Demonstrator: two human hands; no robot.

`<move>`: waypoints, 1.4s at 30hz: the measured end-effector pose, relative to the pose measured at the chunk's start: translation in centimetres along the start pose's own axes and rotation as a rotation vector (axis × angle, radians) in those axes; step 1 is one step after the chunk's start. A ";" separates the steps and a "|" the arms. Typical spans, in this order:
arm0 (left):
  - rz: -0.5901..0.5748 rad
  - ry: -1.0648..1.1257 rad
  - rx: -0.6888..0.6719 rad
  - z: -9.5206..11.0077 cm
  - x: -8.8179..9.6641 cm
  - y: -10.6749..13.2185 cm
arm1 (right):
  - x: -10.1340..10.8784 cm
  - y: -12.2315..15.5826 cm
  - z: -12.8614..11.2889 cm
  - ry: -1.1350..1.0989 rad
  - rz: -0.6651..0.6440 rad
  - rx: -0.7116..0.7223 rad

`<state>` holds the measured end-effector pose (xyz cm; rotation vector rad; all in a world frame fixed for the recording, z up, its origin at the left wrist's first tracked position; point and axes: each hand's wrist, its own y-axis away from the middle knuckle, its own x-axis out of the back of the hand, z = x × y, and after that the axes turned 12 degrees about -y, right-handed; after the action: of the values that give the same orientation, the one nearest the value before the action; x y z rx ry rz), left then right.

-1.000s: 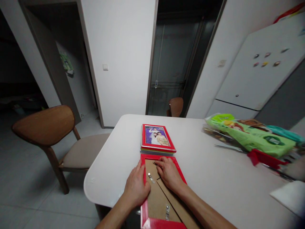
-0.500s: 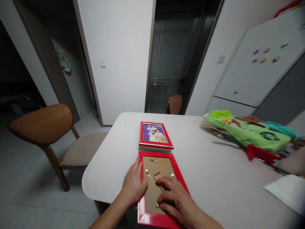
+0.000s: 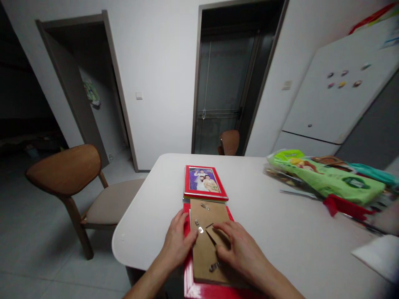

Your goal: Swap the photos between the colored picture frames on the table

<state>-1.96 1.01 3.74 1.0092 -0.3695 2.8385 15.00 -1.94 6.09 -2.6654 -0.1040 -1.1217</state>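
A red picture frame (image 3: 199,290) lies face down at the near edge of the white table. Its brown backing board (image 3: 202,253), with metal turn clips and a stand flap, sits raised and shifted out of the frame's recess. My right hand (image 3: 241,247) is closed on the board's flap, thumb and fingers pinching it. At the frame's left side, my left hand (image 3: 177,236) grips the red edge, its thumb against the board. Just beyond lies a stack of frames, the top one a red frame (image 3: 205,193) with a group photo facing up.
A green plastic package (image 3: 336,178), a red object (image 3: 346,207) and a white sheet (image 3: 374,253) lie on the right of the table (image 3: 264,224). A wooden chair (image 3: 67,170) stands left, another chair (image 3: 230,142) behind. Part of another person's arm shows at the right edge.
The backing board has come up out of the frame's recess and shifted, with my right hand now pinching its flap. My left hand stays at the frame's left edge. The view has tilted up slightly.
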 end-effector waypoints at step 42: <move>-0.006 0.062 -0.032 8.3 1.7 -0.1 | 4.8 0.2 4.7 -0.860 0.165 -0.505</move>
<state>1.76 -0.99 11.06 0.9126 -0.4040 2.8416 21.67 -1.11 6.24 -3.3214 0.2784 0.1372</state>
